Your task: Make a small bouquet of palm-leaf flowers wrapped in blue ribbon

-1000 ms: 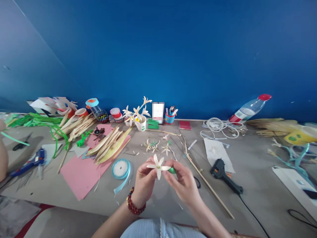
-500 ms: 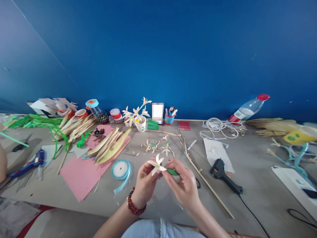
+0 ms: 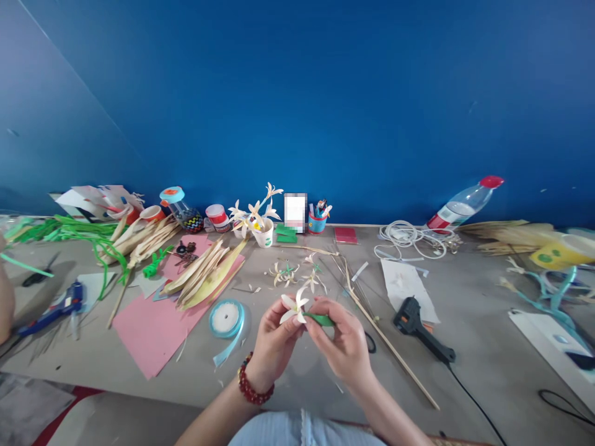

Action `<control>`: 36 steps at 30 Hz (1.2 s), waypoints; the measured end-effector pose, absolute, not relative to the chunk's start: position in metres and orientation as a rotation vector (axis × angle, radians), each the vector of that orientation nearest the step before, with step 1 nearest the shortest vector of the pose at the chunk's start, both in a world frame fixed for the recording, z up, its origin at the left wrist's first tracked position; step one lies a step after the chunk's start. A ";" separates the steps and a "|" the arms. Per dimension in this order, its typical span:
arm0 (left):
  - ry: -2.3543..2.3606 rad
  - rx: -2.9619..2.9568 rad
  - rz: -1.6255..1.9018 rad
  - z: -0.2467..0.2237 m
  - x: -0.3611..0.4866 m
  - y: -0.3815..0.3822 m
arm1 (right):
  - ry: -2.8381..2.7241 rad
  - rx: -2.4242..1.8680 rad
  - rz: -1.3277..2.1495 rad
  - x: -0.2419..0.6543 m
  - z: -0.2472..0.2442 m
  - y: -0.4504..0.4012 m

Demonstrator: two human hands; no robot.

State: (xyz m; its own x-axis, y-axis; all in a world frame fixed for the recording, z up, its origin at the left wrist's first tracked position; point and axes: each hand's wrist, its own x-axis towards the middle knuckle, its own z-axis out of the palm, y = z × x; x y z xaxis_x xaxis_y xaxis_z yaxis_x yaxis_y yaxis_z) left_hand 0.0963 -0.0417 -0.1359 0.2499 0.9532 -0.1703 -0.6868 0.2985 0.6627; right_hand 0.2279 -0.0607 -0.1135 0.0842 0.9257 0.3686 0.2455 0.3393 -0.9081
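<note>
Between my fingers, low over the table's middle, is a white handmade flower [image 3: 295,306] with pointed petals. My left hand [image 3: 274,339], with a beaded bracelet at the wrist, is closed on the flower's base. Closed in a pinch, my right hand [image 3: 343,337] grips a green strip [image 3: 320,319] that runs up to the flower's base. Just beyond my hands lie several small pale flowers [image 3: 284,273]. A roll of light blue ribbon [image 3: 227,318] rests to the left of my left hand. My fingers hide where strip and flower join.
A black glue gun [image 3: 421,328] lies to the right, past a long thin stick [image 3: 395,359]. Pink paper [image 3: 144,334], dried husks [image 3: 209,272] and a blue glue gun [image 3: 56,310] are on the left. A paper cup [image 3: 264,234] with flowers stands behind. Another person's arm [image 3: 5,297] shows at far left.
The flower has turned slightly between my fingers, and more of the green strip shows beside it. Both hands stay in nearly the same place.
</note>
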 end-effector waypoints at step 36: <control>0.572 0.504 1.149 -0.128 0.095 -0.039 | -1.289 -1.028 1.097 0.228 -0.112 -0.057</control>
State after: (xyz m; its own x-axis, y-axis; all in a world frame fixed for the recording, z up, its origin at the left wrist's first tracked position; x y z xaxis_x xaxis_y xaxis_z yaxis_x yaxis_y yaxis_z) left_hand 0.0954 -0.0390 -0.1278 0.2993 0.9406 -0.1607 -0.6949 0.3302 0.6388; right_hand 0.2284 -0.0574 -0.1115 -0.0210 0.9806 0.1950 -0.0359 0.1942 -0.9803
